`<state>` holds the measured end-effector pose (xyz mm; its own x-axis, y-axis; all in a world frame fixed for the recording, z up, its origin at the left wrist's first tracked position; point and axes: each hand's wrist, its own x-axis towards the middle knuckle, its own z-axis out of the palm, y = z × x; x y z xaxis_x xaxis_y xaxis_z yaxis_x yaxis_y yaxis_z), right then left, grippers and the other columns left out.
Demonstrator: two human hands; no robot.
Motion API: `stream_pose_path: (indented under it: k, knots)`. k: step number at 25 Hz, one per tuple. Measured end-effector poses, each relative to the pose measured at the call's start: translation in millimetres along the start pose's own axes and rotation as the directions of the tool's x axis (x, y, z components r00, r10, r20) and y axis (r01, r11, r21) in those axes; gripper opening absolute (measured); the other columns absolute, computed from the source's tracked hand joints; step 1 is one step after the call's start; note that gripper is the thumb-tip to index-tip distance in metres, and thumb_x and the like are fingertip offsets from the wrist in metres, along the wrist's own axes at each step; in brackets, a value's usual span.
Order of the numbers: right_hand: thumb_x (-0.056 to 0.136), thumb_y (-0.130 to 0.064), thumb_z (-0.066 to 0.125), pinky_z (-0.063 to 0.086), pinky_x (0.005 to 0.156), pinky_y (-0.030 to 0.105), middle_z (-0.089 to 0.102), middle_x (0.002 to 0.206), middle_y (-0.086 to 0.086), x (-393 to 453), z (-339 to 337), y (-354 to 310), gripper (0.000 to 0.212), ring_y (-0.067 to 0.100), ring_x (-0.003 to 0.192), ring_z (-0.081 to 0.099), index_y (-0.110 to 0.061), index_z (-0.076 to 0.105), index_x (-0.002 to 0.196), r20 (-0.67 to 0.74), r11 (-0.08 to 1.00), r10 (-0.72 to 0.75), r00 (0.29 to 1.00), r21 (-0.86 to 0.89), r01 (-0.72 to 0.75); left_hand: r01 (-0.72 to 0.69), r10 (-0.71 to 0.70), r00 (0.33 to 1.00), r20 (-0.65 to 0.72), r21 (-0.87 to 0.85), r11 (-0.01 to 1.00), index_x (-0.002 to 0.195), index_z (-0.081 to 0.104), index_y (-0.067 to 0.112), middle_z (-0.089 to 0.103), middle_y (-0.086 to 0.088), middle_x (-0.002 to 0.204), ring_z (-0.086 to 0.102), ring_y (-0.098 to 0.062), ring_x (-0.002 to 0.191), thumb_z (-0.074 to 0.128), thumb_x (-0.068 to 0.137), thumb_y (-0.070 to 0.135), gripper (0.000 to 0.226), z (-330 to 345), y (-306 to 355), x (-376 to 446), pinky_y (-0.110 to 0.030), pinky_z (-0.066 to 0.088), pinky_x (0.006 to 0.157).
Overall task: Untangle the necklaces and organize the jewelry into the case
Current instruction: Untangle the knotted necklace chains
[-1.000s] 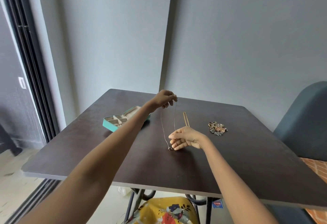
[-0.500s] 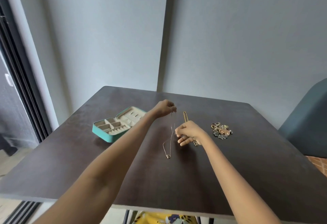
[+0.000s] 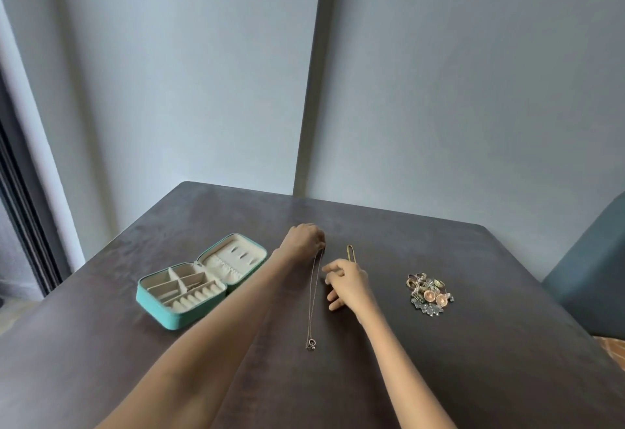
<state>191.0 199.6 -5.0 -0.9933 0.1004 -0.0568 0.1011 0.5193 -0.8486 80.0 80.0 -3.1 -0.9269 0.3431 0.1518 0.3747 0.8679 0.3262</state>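
Left hand pinches the top of the chain, which lies stretched along mid-worktop, pendant toward the near edge. Right hand hovers beside it, fingers loosely curled, holding nothing. Risk: a careless lift could re-loop the fine links. Open case sits toward the left edge, jewelry pile toward the right. Dark matte top, grey walls.

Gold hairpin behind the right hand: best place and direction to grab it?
Judging by its pose, pinch the hairpin at its closed, rounded far end, coming from above with thumb and finger across its width. It lies flat on the table, a narrow U, and its near end is hidden behind the right hand. The closed bend looks the stiffer part to pinch.
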Motion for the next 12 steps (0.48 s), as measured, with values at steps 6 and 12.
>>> stream_pose_path:
  k: [6, 12]
  knots:
    - [0.090, -0.005, 0.041, 0.048, 0.036, 0.024, 0.061, 0.076, 0.000, 4.5, 2.4, 4.8, 0.024, 0.011, 0.037, 0.055, -0.012, 0.061, 0.098, -0.013, 0.998, -0.043, 0.999, -0.052, 0.042, 0.071, -0.071, 0.997, 0.006, -0.110, 0.991, 0.113, 0.059, 0.013, 0.064, -0.010, 0.117, 0.057, -0.032, 0.109, 0.055, 0.086, 0.012, 0.028, 0.5, -3.0, 12.8, -0.037, 0.045, 0.086]
    - [0.088, -0.001, 0.045, 0.048, 0.041, 0.024, 0.062, 0.074, 0.000, -10.0, 9.4, 18.9, 0.024, 0.004, 0.039, 0.053, -0.011, 0.066, 0.095, -0.135, 0.981, -0.196, 0.971, -0.027, 0.194, -0.044, 0.043, 0.997, 0.069, 0.009, 0.999, 0.103, 0.061, 0.016, 0.068, -0.010, 0.107, 0.060, -0.031, 0.101, 0.046, 0.085, 0.009, 0.025, -11.4, -2.9, -5.3, -0.032, 0.043, 0.075]
